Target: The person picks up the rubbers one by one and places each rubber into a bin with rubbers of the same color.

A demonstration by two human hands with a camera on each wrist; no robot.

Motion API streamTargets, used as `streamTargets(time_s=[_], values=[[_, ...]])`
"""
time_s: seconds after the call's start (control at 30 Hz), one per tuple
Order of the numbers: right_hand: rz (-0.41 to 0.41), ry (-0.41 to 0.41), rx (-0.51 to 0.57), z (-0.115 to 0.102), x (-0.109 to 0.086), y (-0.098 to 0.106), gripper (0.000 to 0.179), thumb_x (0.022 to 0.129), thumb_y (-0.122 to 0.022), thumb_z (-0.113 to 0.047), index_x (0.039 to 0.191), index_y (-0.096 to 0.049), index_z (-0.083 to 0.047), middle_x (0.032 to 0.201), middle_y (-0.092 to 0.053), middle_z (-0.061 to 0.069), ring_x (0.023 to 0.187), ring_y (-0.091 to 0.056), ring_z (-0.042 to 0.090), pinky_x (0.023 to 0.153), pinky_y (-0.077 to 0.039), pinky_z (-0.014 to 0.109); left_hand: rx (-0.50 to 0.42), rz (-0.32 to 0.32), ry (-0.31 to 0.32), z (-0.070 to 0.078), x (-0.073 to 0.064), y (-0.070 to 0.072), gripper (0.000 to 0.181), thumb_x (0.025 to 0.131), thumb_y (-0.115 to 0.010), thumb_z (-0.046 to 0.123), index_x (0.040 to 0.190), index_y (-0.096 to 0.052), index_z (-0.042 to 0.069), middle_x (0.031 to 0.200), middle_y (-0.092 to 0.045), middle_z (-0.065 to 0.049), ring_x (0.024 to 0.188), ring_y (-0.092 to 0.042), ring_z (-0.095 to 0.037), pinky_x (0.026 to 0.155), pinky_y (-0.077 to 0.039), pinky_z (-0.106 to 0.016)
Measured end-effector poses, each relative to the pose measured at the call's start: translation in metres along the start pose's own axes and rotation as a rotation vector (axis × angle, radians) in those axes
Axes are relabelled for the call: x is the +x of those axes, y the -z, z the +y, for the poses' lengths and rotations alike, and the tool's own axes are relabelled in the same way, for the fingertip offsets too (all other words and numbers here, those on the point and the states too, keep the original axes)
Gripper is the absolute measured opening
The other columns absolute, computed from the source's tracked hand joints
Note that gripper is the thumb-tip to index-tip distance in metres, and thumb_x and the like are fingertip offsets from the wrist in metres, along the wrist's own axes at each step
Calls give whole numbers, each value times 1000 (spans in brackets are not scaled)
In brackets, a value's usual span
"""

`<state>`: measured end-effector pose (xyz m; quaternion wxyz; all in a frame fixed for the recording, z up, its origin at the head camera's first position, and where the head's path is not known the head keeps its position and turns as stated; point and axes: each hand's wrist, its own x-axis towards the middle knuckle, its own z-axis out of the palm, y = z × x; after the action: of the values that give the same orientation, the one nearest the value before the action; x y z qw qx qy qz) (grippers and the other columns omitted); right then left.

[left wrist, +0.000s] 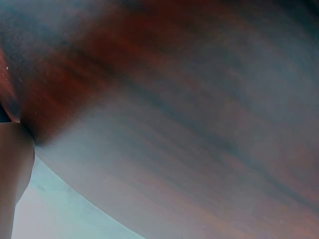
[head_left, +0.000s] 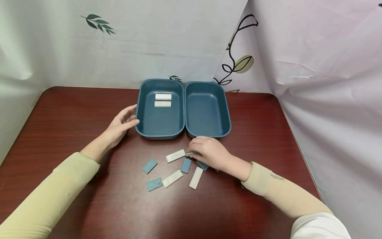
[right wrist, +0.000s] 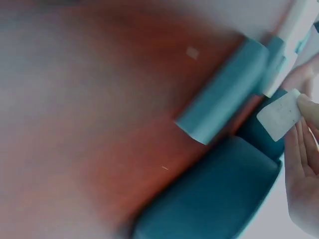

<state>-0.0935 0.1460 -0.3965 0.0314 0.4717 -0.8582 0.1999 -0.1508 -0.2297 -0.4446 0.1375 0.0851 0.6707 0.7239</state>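
My right hand [head_left: 209, 151] pinches a small white block [right wrist: 279, 115] between thumb and fingers, above the near edge of the right blue bin [head_left: 207, 132]. Fingers partly cover that block in the head view. My left hand [head_left: 120, 124] touches the outer side of the left blue bin [head_left: 161, 136], its thumb at the rim. Two white blocks [head_left: 163, 97] lie side by side inside this left bin. Loose on the table are several white blocks [head_left: 175, 155] and several blue blocks [head_left: 150, 166]; some blue ones are partly under the right hand.
Both bins stand against each other near the back of the dark red wooden table [head_left: 119, 205]. A pale curtain [head_left: 149, 43] with leaf prints hangs behind the table and along its sides.
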Motion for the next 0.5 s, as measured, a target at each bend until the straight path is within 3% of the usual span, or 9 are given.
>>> streamTargets(time_s=[0.27,0.5], values=[[57,-3,118,0,17,21,15,89,-87,-10,103,-83,-14,101,-79,-4,96,-72,13,86,-60,28,6,10,1,0,0,-1,64,110,-56,5,168,-29,9,151,-47,7,130,-56,-4,105,-46,-13],[53,-54,177,4,35,38,16,91,-86,-14,106,-84,-14,105,-81,-2,96,-74,13,81,-60,29,-1,11,3,1,-1,-2,64,110,-56,5,167,-30,9,152,-47,6,129,-56,-4,105,-46,-13]])
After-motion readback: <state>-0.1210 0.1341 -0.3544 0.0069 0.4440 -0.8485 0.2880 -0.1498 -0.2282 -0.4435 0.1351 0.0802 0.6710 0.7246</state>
